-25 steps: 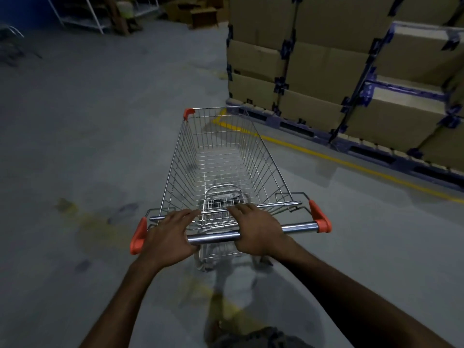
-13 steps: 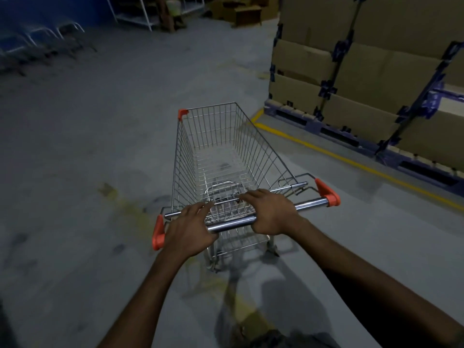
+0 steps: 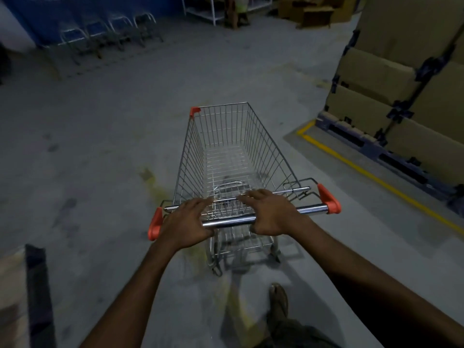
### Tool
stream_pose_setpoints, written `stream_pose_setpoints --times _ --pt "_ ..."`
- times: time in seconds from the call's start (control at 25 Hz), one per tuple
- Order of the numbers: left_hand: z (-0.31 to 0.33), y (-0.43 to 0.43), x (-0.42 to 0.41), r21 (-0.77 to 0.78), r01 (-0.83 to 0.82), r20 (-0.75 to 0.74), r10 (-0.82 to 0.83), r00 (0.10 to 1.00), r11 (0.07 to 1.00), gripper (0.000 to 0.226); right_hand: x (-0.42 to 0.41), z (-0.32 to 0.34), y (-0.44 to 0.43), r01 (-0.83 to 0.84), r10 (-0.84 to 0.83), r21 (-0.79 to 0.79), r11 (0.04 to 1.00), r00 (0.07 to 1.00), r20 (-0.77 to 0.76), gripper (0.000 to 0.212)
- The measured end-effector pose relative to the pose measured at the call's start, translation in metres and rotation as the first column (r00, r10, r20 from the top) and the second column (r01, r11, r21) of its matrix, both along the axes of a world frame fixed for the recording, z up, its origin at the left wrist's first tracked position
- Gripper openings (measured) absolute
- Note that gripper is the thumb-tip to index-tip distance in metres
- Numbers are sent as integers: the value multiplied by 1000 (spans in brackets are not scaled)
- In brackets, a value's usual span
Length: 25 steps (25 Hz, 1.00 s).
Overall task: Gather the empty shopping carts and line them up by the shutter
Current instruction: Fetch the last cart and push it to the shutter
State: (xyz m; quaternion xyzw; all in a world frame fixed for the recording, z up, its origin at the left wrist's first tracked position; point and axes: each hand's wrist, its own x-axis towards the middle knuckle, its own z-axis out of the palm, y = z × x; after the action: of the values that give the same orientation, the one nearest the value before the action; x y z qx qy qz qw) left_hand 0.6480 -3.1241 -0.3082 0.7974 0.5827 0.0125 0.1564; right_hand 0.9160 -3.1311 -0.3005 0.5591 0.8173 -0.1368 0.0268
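An empty wire shopping cart point(image 3: 233, 156) with orange corner caps stands on the grey floor straight ahead of me. My left hand point(image 3: 187, 226) and my right hand point(image 3: 272, 216) both hold its chrome handle bar point(image 3: 228, 221), fingers laid over the top and thumbs hooked under it. Far off at the upper left, a row of several parked carts point(image 3: 108, 31) stands against the blue shutter point(image 3: 100, 6). It is dim and blurred there.
Stacked strapped cartons on a dark pallet point(image 3: 401, 84) fill the right side behind a yellow floor line point(image 3: 351, 162). A white shelf frame point(image 3: 206, 11) and loose boxes point(image 3: 313, 11) stand at the back. A dark strip point(image 3: 37, 285) lies low on the left.
The cart and my view have swung left. The cartons slid toward the right edge, and the row of carts at the blue shutter came into view.
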Motion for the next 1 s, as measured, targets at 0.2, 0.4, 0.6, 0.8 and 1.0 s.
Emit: stream_pose_setpoints --times 0.2,0.4,0.6,0.8,1.0 --pt "-5 53 6 -28 -116 5 116 993 993 98 23 -4 72 10 -10 -5 1000 999 38 93" --pt "-10 104 26 40 -180 -44 182 982 983 93 34 1 151 -47 49 -19 999 997 64 90" --pt "-7 160 32 118 -202 -116 215 970 972 92 32 4 228 -93 95 -35 995 993 67 89" --pt "-7 230 -1 80 -226 -97 233 968 971 93 0 -1 303 -113 114 -25 993 992 56 87" --pt "-5 303 -55 44 -233 -96 236 967 971 95 -53 -11 372 -122 122 12 992 992 29 87"
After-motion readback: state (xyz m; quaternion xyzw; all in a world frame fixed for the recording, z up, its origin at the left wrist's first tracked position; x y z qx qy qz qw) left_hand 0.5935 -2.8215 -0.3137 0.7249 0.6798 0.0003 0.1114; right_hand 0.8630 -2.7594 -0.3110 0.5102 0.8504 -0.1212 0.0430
